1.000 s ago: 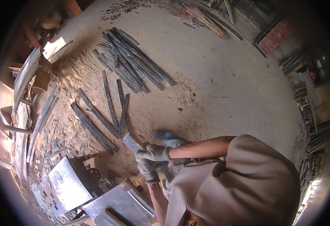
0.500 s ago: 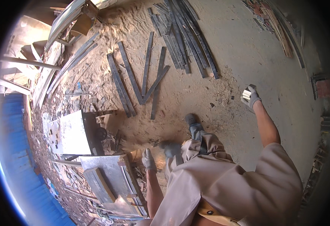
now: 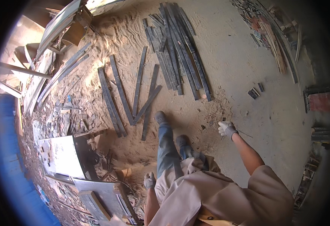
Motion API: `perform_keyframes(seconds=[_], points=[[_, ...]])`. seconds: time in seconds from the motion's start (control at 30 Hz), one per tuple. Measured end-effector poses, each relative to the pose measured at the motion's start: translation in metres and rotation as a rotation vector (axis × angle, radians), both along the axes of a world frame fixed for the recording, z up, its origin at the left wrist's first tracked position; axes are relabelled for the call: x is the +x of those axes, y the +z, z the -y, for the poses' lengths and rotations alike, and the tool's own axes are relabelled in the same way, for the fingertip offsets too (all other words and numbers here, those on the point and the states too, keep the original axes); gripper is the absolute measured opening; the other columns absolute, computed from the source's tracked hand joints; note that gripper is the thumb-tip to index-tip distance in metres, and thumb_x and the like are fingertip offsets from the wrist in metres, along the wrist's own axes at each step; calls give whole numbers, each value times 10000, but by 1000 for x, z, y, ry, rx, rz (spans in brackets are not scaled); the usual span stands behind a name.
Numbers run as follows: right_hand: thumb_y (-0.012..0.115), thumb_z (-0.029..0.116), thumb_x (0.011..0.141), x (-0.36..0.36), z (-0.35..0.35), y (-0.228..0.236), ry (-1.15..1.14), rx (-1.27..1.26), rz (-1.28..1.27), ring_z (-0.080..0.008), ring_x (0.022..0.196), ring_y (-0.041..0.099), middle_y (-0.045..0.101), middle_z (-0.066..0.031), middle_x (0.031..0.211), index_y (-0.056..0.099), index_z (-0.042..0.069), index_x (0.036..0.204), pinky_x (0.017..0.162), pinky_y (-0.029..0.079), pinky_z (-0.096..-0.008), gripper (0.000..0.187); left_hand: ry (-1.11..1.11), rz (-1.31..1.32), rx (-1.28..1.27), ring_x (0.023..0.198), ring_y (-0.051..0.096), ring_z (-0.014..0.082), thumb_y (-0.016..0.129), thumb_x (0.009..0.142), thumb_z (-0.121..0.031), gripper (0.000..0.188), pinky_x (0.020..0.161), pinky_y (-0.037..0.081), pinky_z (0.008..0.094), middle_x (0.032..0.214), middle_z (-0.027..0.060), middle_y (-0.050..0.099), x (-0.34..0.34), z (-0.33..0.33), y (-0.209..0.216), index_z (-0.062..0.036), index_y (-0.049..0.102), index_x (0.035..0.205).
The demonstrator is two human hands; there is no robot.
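Gloved right hand [image 3: 226,128] hangs out over the sandy floor [image 3: 248,67], fingers loosely spread and holding nothing; gloved left hand [image 3: 149,180] hangs by the hip, also bare of load. Small cut blocks [image 3: 255,91] lie well apart on the floor; long dark planks [image 3: 172,45] remain scattered beyond the saw bench [image 3: 65,156], seemingly uncut.

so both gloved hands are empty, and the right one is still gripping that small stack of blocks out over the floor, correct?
Not quite. In the head view the right hand is open and holds nothing; the small blocks now lie on the sandy floor beyond it. The left hand hangs empty by the person's side, as you said.
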State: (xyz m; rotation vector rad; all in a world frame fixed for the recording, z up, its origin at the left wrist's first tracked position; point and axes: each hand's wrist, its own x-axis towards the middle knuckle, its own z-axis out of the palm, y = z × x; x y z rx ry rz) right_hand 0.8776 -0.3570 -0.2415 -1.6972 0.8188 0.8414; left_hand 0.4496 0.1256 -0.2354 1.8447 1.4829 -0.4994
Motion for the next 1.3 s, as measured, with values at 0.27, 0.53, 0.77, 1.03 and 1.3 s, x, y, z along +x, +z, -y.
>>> perform_keyframes(seconds=[0.27,0.53,0.77,1.03,1.3], points=[[755,415,974,102,-116,53,399,-193,-79,-204,727,710,749,-79,907,704,50,1115,673,571,-377,395,-38,163,-117,1198,719,322,692,1044,-417,599,1053,531,390,1279,223,752,285,-102,-40,62,636,1400],[771,496,923,267,-102,-6,570,-492,90,-315,1053,745,777,-185,1118,737,18,1169,928,570,-428,539,-62,506,-348,1229,685,257,685,1081,-261,509,1085,508,356,1354,190,714,570,-100,-64,65,592,1460],[744,546,914,352,-62,-156,641,-381,62,-375,1198,721,760,-208,1275,699,36,1332,1032,555,-441,661,-149,454,-392,1258,682,283,756,1027,-276,551,1096,512,378,1367,201,708,651,1,-194,36,599,1453],[750,594,888,472,33,-440,759,-479,-168,-405,1276,684,730,-254,1314,523,70,1524,1101,529,-488,855,-338,158,-186,1205,698,339,830,908,-382,716,1036,557,427,1336,227,699,763,146,-469,17,596,1455],[792,593,894,580,25,-783,799,-593,86,-370,1511,472,415,-271,1669,238,42,1694,1239,415,-438,1118,-495,-116,189,1318,623,459,926,756,-576,1131,1131,498,474,1403,333,639,936,232,-815,95,453,1535]])
